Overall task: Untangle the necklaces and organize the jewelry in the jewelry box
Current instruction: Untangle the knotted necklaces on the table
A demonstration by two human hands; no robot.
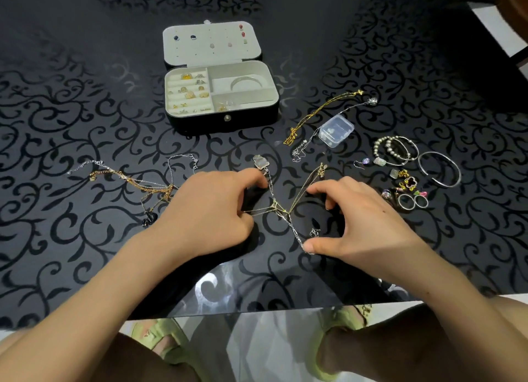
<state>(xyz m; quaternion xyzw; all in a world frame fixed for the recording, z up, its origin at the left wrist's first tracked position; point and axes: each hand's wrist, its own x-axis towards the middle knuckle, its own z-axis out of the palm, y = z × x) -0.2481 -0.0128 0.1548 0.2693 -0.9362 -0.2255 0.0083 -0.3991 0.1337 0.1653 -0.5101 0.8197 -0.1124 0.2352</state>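
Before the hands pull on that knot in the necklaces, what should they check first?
1. Left hand has a grip on its strands: ok.
2. Right hand pins two strands with thumb and forefinger: ok.
3. Knot is loose enough to pick apart: not ok, the strands look bunched together.
4. Which chain crosses over which: cannot tell, too fine.
5. Pendant is clear of the knot: ok, it lies at the chain's far end.
6. Jewelry box is open: ok, lid up.
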